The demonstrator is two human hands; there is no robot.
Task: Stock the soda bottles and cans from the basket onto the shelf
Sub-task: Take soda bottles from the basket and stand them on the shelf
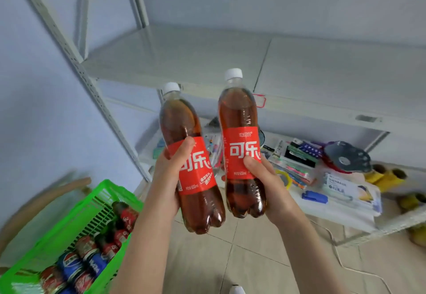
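Two cola bottles up in the air, side by side: left bottle (191, 167) wrapped in the left hand (171, 173), right bottle (242, 155) gripped by the right hand (265, 183), both in front of the bare white shelf (184, 56). Green basket (46, 247) of cans (92, 256) sits lower left.

"可乐", "600ml" on bottle labels (242, 155)

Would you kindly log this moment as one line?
left hand: red-labelled plastic cola bottle | right hand: second cola bottle | both unshelved
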